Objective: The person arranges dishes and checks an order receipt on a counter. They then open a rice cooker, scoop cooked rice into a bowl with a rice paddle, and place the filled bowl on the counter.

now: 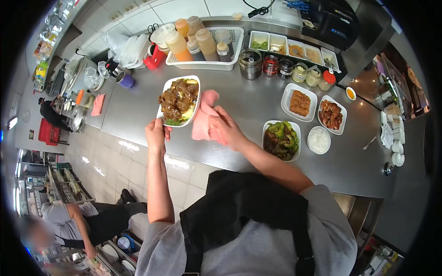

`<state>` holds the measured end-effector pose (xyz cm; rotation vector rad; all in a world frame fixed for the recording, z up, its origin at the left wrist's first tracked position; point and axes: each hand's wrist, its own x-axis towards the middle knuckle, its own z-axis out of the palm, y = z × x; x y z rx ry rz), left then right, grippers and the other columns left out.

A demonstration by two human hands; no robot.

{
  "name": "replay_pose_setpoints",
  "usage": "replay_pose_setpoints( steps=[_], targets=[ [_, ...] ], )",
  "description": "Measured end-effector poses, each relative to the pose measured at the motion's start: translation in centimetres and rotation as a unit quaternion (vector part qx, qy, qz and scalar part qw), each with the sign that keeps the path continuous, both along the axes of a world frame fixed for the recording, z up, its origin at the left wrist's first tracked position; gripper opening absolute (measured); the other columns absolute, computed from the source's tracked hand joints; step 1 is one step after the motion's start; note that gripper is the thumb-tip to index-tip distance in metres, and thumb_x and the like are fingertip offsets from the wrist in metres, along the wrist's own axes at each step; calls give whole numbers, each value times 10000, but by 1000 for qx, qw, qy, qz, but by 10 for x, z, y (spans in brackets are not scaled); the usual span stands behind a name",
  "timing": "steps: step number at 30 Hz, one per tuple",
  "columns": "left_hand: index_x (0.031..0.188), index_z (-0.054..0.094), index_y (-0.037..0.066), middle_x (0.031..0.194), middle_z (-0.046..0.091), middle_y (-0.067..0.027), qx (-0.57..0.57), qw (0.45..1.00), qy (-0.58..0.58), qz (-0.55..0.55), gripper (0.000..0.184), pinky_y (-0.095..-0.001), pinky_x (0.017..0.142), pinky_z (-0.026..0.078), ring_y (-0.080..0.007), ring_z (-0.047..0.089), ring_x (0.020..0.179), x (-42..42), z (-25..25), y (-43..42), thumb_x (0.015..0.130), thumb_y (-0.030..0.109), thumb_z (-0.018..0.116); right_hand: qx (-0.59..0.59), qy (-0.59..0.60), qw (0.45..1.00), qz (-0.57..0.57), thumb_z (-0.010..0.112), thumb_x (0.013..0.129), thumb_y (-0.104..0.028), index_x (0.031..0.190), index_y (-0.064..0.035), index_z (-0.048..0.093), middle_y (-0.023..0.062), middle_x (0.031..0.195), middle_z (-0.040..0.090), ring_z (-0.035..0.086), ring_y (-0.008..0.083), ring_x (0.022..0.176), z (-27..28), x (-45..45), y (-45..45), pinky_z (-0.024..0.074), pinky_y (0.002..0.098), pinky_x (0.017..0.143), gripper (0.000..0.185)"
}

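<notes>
My left hand [157,133] grips the near edge of a white square dish of meat in brown sauce [179,99], with some greens and pale vegetables under the meat. The dish is held up over the counter's front edge and tilted toward me. My right hand [225,126] is closed on a pink cloth [205,122], which is bunched against the right side of the dish. Further right on the counter stand a dish of green vegetables in dark sauce [282,140] and a bowl of white rice [318,140].
A white basket of sauce bottles [230,64] stands at the back, beside several jars [251,63] and a row of topping containers [294,48]. Two dishes, a fried cutlet [300,102] and glazed meat [331,115], sit to the right. A co-worker [87,218] is at lower left.
</notes>
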<state>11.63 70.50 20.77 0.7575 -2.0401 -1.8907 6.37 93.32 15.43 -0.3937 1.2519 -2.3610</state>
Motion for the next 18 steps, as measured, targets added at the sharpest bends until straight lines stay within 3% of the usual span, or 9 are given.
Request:
replay_pose_setpoints(
  steps=[1, 3, 6, 9, 10, 13, 14, 18],
  targets=[
    [870, 567, -34, 608, 589, -87, -14, 1000, 6, -2, 226, -259, 361, 355, -97, 439, 405, -1, 2, 7, 966, 130, 445, -21, 10, 999, -35, 506, 1011, -179, 1047, -101, 526, -26, 835, 503, 477, 63, 767, 8, 4, -7, 425, 224, 689, 89],
    [870, 565, -38, 609, 593, -90, -41, 999, 17, -7, 224, -262, 358, 364, -100, 451, 403, -3, 6, 24, 966, 126, 447, -147, -65, 986, -38, 459, 1049, -248, 1177, -127, 484, -22, 1008, 503, 482, 77, 935, 26, 8, -12, 423, 246, 802, 178],
    [890, 572, -51, 608, 594, -95, -67, 997, 28, -19, 222, -264, 350, 371, -110, 459, 385, -5, 15, 44, 961, 113, 442, -209, -95, 966, -116, 407, 1063, -370, 1317, -131, 462, 20, 1314, 515, 470, 147, 1276, 29, -4, -15, 379, 320, 1075, 352],
    [883, 571, -53, 602, 594, -100, -82, 996, 27, -24, 218, -266, 350, 385, -116, 462, 374, -8, 25, 60, 958, 104, 440, -234, -120, 960, -92, 437, 1052, -386, 1268, -127, 419, 21, 1199, 512, 530, 105, 1093, 35, -30, -2, 441, 277, 941, 338],
    [882, 572, -51, 600, 592, -100, -86, 996, 27, -26, 218, -265, 350, 383, -115, 461, 373, -9, 28, 65, 959, 105, 441, -254, -104, 956, -106, 469, 1033, -401, 1288, -112, 423, 29, 1252, 514, 505, 131, 1195, 47, -33, 5, 402, 319, 1034, 389],
    [908, 584, -57, 595, 591, -97, -91, 994, 27, -46, 224, -260, 348, 379, -114, 459, 369, -11, 32, 69, 962, 110, 444, -285, -54, 955, -60, 496, 1016, -388, 1262, -117, 463, 40, 1269, 524, 491, 141, 1244, 38, -70, 14, 404, 338, 1054, 368],
    [922, 590, -62, 593, 590, -96, -91, 994, 27, -55, 229, -258, 347, 378, -114, 458, 368, -12, 33, 70, 963, 112, 446, -284, -64, 954, -66, 495, 1013, -344, 1228, -104, 498, 53, 1279, 544, 531, 153, 1224, 46, -77, 18, 466, 349, 1014, 323],
    [972, 603, -84, 595, 593, -93, -78, 992, -9, -100, 260, -255, 345, 386, -110, 472, 359, -13, 43, 79, 998, 126, 452, -195, -107, 974, 55, 506, 1000, -374, 1370, -103, 495, 116, 1292, 602, 632, 227, 1130, 47, -105, 36, 526, 368, 974, 459]
  ],
)
